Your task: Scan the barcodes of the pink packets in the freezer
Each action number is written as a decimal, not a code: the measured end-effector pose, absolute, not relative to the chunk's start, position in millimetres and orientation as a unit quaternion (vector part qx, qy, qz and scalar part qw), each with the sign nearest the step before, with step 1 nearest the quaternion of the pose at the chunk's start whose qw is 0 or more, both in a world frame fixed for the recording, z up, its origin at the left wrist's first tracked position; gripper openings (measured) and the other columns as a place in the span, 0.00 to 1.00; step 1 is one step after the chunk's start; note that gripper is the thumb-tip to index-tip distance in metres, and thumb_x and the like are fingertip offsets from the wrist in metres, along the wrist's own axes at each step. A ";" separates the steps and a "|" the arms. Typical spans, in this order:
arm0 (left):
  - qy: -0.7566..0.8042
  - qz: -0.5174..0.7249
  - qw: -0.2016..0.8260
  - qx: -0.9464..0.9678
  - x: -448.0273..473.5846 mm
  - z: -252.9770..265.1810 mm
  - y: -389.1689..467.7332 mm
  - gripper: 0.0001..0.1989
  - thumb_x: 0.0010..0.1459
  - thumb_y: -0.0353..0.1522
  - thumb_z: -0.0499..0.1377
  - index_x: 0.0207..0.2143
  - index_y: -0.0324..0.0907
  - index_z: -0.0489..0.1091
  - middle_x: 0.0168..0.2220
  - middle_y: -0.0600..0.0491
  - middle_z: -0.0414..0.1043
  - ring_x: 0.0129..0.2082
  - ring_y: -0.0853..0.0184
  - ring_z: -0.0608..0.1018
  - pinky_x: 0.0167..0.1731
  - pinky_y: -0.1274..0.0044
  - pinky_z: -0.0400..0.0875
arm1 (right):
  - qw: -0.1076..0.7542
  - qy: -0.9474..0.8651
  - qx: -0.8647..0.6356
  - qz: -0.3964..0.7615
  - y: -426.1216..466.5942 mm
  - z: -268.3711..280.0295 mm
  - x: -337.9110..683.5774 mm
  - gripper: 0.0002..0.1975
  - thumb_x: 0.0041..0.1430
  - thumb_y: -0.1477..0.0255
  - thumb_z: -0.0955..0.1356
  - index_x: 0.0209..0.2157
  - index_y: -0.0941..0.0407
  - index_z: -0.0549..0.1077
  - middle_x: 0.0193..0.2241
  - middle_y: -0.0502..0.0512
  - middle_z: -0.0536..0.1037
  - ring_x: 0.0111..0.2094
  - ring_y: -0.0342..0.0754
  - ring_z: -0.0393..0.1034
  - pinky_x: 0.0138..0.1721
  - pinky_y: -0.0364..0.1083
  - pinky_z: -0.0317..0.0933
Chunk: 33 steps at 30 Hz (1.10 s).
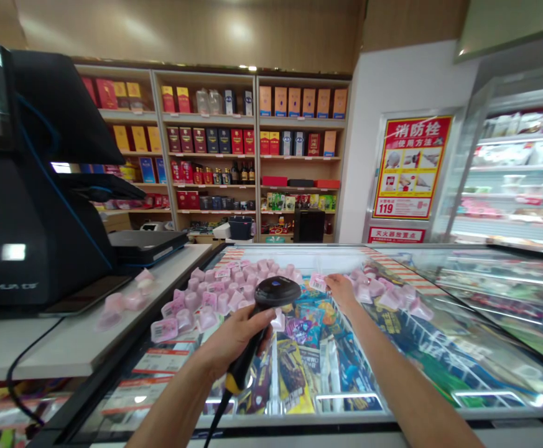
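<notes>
My left hand (239, 336) is wrapped round the handle of a black barcode scanner (277, 290), its head tilted forward over the freezer. A cable runs down from the handle's yellow-trimmed end. At the far side of the glass, my right hand (341, 290) pinches a small pink cup with a barcode label (318, 282). Many similar pink cups (224, 303) lie heaped on the glass to the left of the scanner. Another group of pink cups (391, 294) is spread to the right of my right hand.
A chest freezer with a glass top (299, 429) holds packaged ice treats (294, 367). On the left counter (66, 348) stand a black checkout machine (23, 249) and a few pink cups (122, 303). Shelves of boxes (210, 140) line the back wall. A lit fridge (523, 168) stands right.
</notes>
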<state>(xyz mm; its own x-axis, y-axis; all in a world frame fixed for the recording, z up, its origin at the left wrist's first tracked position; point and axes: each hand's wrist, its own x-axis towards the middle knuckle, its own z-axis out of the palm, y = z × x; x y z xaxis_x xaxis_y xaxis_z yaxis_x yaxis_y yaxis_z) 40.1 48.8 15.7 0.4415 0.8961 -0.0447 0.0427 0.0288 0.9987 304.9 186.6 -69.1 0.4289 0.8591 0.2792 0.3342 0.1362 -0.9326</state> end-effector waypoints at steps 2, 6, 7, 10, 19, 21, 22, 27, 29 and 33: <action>0.390 0.358 0.603 0.597 41.4 15.9 50.0 0.14 0.47 0.42 0.54 0.25 0.39 0.60 0.19 0.58 0.63 0.16 0.77 0.64 0.18 0.83 0.58 | 0.569 -0.485 -0.629 0.215 188.4 -71.7 307.9 0.08 0.43 0.67 0.61 0.22 0.57 0.65 0.15 0.49 0.70 0.19 0.44 0.66 0.20 0.40 0.56; 0.404 0.366 0.584 0.602 39.4 15.6 53.5 0.15 0.47 0.43 0.53 0.23 0.38 0.61 0.19 0.57 0.63 0.16 0.77 0.64 0.17 0.83 0.58 | 0.516 -0.501 -0.681 0.138 190.6 -75.6 317.6 0.09 0.45 0.69 0.61 0.25 0.59 0.68 0.21 0.54 0.73 0.24 0.45 0.68 0.25 0.41 0.58; 0.408 0.369 0.581 0.600 38.1 15.4 54.6 0.15 0.47 0.43 0.53 0.23 0.38 0.61 0.19 0.57 0.63 0.16 0.77 0.64 0.17 0.83 0.58 | 0.494 -0.507 -0.698 0.108 190.3 -76.2 320.3 0.09 0.45 0.70 0.61 0.26 0.60 0.68 0.23 0.56 0.74 0.26 0.46 0.68 0.27 0.42 0.58; 0.412 0.384 0.585 0.584 33.1 14.2 57.4 0.15 0.47 0.42 0.54 0.23 0.39 0.61 0.19 0.58 0.64 0.16 0.77 0.65 0.17 0.83 0.59 | 0.419 -0.526 -0.740 0.023 187.4 -76.9 328.1 0.09 0.47 0.71 0.61 0.27 0.60 0.70 0.27 0.57 0.75 0.31 0.47 0.68 0.31 0.42 0.57; 0.442 0.398 0.561 0.576 14.3 6.6 58.6 0.16 0.47 0.43 0.53 0.21 0.38 0.61 0.18 0.57 0.63 0.16 0.76 0.65 0.17 0.82 0.59 | 0.353 -0.478 -0.802 -0.060 177.4 -74.5 347.3 0.13 0.50 0.70 0.59 0.35 0.61 0.69 0.32 0.62 0.73 0.35 0.52 0.66 0.34 0.47 0.56; 0.445 0.394 0.554 0.583 10.3 3.0 59.7 0.17 0.47 0.43 0.53 0.21 0.37 0.62 0.18 0.57 0.63 0.16 0.76 0.65 0.17 0.82 0.58 | 0.397 -0.486 -0.772 -0.101 175.5 -70.5 337.4 0.16 0.49 0.70 0.60 0.39 0.62 0.67 0.37 0.65 0.71 0.40 0.54 0.63 0.37 0.48 0.55; 0.447 0.392 0.552 0.584 8.8 1.4 60.2 0.17 0.47 0.43 0.52 0.22 0.37 0.62 0.18 0.57 0.64 0.16 0.76 0.65 0.17 0.82 0.58 | 0.421 -0.501 -0.747 -0.116 173.9 -67.7 328.1 0.17 0.49 0.70 0.60 0.41 0.63 0.67 0.39 0.65 0.70 0.42 0.54 0.62 0.39 0.48 0.55; 0.445 0.397 0.560 0.575 6.6 1.4 57.1 0.16 0.47 0.43 0.53 0.23 0.38 0.62 0.19 0.57 0.64 0.17 0.76 0.65 0.18 0.82 0.59 | 0.434 -0.686 -0.577 0.083 154.7 -57.8 252.5 0.15 0.48 0.66 0.61 0.36 0.59 0.69 0.32 0.57 0.73 0.30 0.45 0.66 0.35 0.44 0.58; 0.449 0.403 0.564 0.564 7.3 4.4 53.3 0.15 0.47 0.43 0.54 0.23 0.38 0.61 0.19 0.57 0.63 0.16 0.76 0.65 0.17 0.83 0.58 | 0.386 -0.750 -0.515 0.152 145.6 -59.8 224.7 0.16 0.42 0.66 0.66 0.35 0.57 0.69 0.31 0.54 0.73 0.29 0.44 0.66 0.32 0.42 0.58; 0.458 0.407 0.555 0.562 6.8 8.2 48.1 0.15 0.46 0.42 0.54 0.23 0.38 0.61 0.19 0.58 0.63 0.16 0.76 0.64 0.16 0.83 0.57 | 0.357 -0.768 -0.489 0.208 141.0 -67.3 204.3 0.12 0.38 0.72 0.67 0.31 0.56 0.71 0.27 0.51 0.74 0.26 0.43 0.65 0.29 0.42 0.57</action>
<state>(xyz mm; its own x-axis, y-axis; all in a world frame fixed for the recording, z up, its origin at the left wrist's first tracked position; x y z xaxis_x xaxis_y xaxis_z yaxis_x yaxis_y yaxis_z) 6.8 48.1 8.2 0.2488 0.9673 -0.0500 0.0624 0.0355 0.9974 204.3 141.0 -67.3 -0.2666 0.9002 0.3443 0.6028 0.4344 -0.6692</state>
